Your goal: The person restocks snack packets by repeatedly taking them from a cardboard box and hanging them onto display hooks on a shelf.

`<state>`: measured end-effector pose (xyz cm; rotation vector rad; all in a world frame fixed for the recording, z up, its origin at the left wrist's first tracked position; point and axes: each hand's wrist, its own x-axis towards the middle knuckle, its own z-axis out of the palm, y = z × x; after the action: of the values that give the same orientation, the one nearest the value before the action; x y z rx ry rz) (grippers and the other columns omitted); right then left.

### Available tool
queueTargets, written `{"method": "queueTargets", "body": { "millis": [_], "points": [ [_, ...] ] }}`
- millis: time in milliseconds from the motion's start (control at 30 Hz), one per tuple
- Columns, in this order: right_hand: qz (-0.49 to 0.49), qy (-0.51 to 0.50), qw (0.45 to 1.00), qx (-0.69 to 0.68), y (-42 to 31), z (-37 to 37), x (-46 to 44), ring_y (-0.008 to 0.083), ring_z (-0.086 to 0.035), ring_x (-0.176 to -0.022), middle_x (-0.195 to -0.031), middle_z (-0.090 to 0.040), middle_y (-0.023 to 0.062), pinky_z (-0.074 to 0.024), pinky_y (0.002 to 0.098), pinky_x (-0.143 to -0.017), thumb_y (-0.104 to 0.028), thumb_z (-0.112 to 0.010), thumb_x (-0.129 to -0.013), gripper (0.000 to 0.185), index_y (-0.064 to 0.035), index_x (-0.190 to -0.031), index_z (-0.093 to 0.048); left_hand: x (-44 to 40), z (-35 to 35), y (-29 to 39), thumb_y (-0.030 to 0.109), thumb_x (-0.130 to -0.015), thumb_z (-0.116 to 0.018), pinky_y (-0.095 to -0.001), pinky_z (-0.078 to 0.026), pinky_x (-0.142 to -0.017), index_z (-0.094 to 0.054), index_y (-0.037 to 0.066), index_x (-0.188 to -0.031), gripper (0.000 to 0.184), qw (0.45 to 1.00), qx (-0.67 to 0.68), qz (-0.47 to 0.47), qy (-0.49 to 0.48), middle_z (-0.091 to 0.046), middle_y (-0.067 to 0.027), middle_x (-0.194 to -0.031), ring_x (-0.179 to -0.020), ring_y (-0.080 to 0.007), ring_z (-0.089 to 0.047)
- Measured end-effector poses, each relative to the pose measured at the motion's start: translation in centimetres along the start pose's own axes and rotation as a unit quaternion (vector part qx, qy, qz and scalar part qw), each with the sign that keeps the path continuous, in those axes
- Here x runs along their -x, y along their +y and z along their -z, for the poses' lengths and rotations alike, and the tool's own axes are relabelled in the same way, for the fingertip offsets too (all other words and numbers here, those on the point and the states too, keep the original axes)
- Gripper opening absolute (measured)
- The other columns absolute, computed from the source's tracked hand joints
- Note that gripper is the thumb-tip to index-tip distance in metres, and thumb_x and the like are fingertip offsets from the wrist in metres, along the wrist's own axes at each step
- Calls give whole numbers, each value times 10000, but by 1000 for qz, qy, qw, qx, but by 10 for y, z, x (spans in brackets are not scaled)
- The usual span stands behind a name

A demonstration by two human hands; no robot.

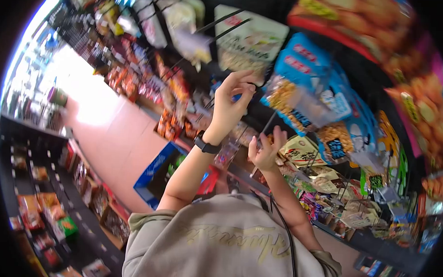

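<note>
My left hand (233, 99), a dark watch (208, 143) on its wrist, is raised in front of the hanging snack rack. Its thumb and fingers come together around a small dark thing that I cannot make out. Just beyond the fingertips hangs a white and green snack pouch (249, 39). Lower and to the right is my right hand (266, 151), somewhat blurred, its fingers apart and nothing visible in them. Blue snack bags (309, 63) with clear windows hang beyond it, and a pale green packet (305, 150) is close beside its fingers.
Metal hooks (233, 21) jut out from the dark rack among the bags. Large orange-brown snack bags (362, 19) hang at upper right. A blue-edged box (154, 173) stands below my left arm. Black shelves (77, 216) with packets line the left, across the pink floor (126, 140).
</note>
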<state>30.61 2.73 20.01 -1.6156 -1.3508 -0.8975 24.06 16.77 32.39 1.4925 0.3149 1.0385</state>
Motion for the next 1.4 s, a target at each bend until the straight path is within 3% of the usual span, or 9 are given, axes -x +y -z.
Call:
{"method": "queueTargets", "body": {
  "millis": [100, 333, 533, 600, 733, 933, 1167, 1200, 1400],
  "points": [
    [-60, -120, 969, -208, -32, -17, 36, 354, -498, -1018, -1126, -493, 200, -424, 449, -857, -55, -593, -758, 256, -60, -1004, -526, 42, 52, -16, 12, -861, -523, -229, -460, -771, -537, -34, -1078, 222, 997, -6, 77, 23, -625, -83, -986, -864, -92, -569],
    [-234, -425, 785, -386, -104, -49, 74, 248, -632, -711, -836, -628, 121, -506, 338, -642, -50, -561, -797, 158, -25, -952, -571, 205, 184, -92, 21, -864, -505, -218, -474, -679, -582, -4, -967, 131, 916, -136, 261, 272, -637, -64, -887, -795, -112, -612],
    [-469, -666, 472, -336, -148, -90, 118, 262, -649, -735, -1002, -604, 225, -522, 333, -663, -112, -574, -807, 428, 31, -1198, -471, 275, 215, -146, 17, -791, -549, -297, -495, -664, -586, 28, -983, 197, 853, -290, 351, 255, -655, -78, -900, -755, -190, -644],
    [-411, -669, 524, -330, -155, -107, 162, 393, -500, -1067, -1274, -354, 342, -409, 384, -931, -139, -550, -805, 633, 101, -1314, -260, 272, 217, -163, 2, -744, -567, -330, -480, -762, -532, 50, -1100, 361, 851, -330, 353, 205, -605, -114, -1045, -910, -243, -606],
    [-324, -694, 588, -260, -173, -125, 171, 433, -281, -1266, -1345, -245, 360, -265, 410, -1056, -97, -493, -793, 698, 145, -1330, -121, 260, 226, -199, -8, -721, -552, -428, -464, -790, -333, 90, -1308, 634, 846, -381, 332, 174, -540, -206, -1130, -987, -381, -542],
    [-300, -723, 599, -168, -183, -147, 170, 439, -392, -1167, -1321, -281, 348, -334, 430, -995, -105, -516, -783, 717, 87, -1352, -125, 249, 247, -228, -5, -719, -524, -473, -462, -762, -348, 77, -1270, 585, 852, -404, 293, 157, -542, -251, -1105, -943, -403, -552],
    [-256, -757, 597, -65, -207, -147, 147, 414, -582, -866, -1169, -400, 296, -486, 462, -761, -116, -551, -775, 699, 67, -1335, -175, 246, 261, -224, 38, -724, -566, -434, -474, -758, -540, 77, -1024, 304, 835, -445, 312, 80, -572, -136, -1065, -910, -336, -576],
    [-247, -750, 612, -49, -210, -146, 148, 395, -602, -831, -1063, -430, 243, -496, 472, -732, -83, -539, -776, 502, 37, -1206, -309, 247, 266, -226, 46, -721, -577, -418, -476, -757, -564, 79, -970, 251, 837, -464, 284, 59, -575, -112, -1053, -903, -321, -578],
    [-226, -744, 627, -34, -211, -147, 144, 389, -612, -812, -1044, -454, 223, -513, 465, -684, -83, -552, -779, 325, -9, -1036, -368, 259, 283, -217, 122, -712, -609, -363, -478, -757, -628, 85, -763, 66, 837, -458, 298, 40, -610, -42, -923, -897, -250, -584]
  ]
}}
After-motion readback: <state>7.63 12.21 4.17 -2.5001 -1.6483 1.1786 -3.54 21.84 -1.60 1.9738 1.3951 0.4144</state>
